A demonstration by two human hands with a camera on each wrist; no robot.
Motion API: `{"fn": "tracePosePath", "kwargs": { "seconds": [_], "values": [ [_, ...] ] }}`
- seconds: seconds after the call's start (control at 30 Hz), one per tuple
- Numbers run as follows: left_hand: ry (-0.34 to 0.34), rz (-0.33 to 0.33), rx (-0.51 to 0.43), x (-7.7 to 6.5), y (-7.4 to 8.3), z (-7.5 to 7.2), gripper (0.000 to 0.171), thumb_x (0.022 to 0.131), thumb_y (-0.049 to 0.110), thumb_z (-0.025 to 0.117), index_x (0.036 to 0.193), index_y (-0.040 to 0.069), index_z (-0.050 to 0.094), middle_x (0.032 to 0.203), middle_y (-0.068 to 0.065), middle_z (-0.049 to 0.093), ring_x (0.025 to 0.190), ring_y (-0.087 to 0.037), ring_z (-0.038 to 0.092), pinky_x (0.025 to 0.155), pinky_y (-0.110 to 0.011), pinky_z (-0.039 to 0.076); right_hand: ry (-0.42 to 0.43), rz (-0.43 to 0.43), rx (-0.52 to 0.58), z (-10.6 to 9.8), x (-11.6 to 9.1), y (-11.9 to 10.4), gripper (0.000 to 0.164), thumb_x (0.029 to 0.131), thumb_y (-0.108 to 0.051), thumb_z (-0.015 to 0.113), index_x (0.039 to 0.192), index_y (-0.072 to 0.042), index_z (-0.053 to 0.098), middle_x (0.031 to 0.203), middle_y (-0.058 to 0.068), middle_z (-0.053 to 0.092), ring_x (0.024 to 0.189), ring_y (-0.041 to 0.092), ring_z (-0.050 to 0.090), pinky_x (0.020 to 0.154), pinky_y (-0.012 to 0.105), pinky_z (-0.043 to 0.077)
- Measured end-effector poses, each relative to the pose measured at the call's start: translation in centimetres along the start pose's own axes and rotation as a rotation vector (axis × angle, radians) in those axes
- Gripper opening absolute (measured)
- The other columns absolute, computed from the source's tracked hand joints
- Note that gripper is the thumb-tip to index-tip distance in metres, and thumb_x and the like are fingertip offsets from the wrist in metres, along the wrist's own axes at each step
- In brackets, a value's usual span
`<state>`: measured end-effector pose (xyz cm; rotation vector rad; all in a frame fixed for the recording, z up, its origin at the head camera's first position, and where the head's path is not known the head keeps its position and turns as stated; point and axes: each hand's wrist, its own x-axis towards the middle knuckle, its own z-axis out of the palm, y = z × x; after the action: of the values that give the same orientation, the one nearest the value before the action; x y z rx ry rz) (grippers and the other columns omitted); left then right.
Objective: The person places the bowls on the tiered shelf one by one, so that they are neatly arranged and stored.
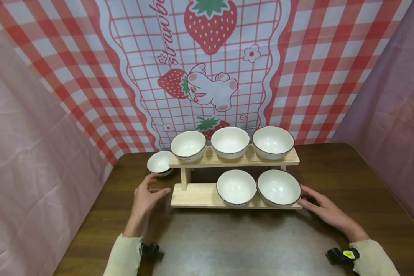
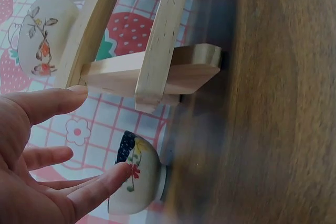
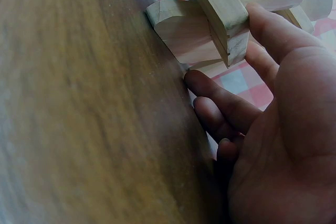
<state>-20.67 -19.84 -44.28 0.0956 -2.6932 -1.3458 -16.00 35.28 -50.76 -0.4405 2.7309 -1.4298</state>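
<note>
A two-tier wooden stand (image 1: 193, 196) holds white bowls, three above and two below. Off its left end, a bowl with a dark-blue patch and painted flowers (image 2: 137, 174) sits on the table. My left hand (image 1: 146, 196) reaches beside that bowl, fingers spread; its fingertips are right at the bowl and nothing is in its grasp. At the stand's right end is my right hand (image 1: 326, 210), its thumb tip against the end of the lower board (image 3: 239, 45), close beside the lower right bowl (image 1: 278, 188). The other fingers bend loosely below and behind that end.
The upper tier carries a left bowl (image 1: 188, 145), a middle bowl (image 1: 230, 142) and a right bowl (image 1: 273, 142). Another bowl (image 1: 236, 188) stands at the lower middle. A strawberry-print cloth (image 1: 210, 88) hangs behind the brown table (image 1: 100, 226), with pink curtains at both sides.
</note>
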Motion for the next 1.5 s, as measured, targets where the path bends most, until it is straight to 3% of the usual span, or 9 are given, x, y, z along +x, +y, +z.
{"fn": "tracePosePath", "kwargs": {
  "seconds": [0.5, 0.73, 0.97, 1.5],
  "values": [
    [0.019, -0.043, 0.016, 1.7, -0.9, -0.1, 0.07, 0.081, 0.023, 0.082, 0.141, 0.008, 0.05, 0.135, -0.032, 0.057, 0.105, -0.042, 0.071, 0.078, -0.04, 0.06, -0.007, 0.053, -0.024, -0.1, 0.1, -0.1, 0.057, 0.102, -0.023, 0.058, 0.15, 0.001, 0.039, 0.116, -0.04, 0.046, 0.106, -0.013, 0.051, 0.082, 0.012, 0.044],
    [0.037, -0.047, 0.047, 2.5, -1.3, -0.1, 0.07, 0.081, 0.024, 0.082, 0.141, 0.007, 0.05, 0.131, -0.031, 0.061, 0.105, -0.04, 0.071, 0.085, -0.043, 0.059, 0.014, 0.021, -0.026, 0.0, -0.1, 0.0, 0.054, 0.101, -0.017, 0.058, 0.148, 0.004, 0.04, 0.114, -0.04, 0.048, 0.104, -0.014, 0.051, 0.081, 0.011, 0.043],
    [0.044, -0.047, 0.105, 3.4, -1.8, 0.0, 0.068, 0.081, 0.027, 0.08, 0.139, 0.007, 0.052, 0.129, -0.028, 0.063, 0.115, -0.041, 0.064, 0.097, -0.052, 0.05, 0.008, 0.015, -0.031, 0.0, 0.0, 0.0, 0.055, 0.102, -0.018, 0.058, 0.148, 0.004, 0.04, 0.115, -0.039, 0.048, 0.105, -0.011, 0.053, 0.081, 0.011, 0.044],
    [0.042, -0.059, 0.103, 4.5, -2.7, 0.7, 0.063, 0.08, 0.026, 0.08, 0.133, 0.005, 0.055, 0.127, -0.026, 0.063, 0.118, -0.041, 0.06, 0.097, -0.051, 0.047, 0.017, -0.03, 0.002, 0.2, 0.0, 0.1, 0.054, 0.101, -0.014, 0.057, 0.146, 0.01, 0.039, 0.115, -0.041, 0.049, 0.104, -0.017, 0.05, 0.081, 0.009, 0.043]
  ]
}}
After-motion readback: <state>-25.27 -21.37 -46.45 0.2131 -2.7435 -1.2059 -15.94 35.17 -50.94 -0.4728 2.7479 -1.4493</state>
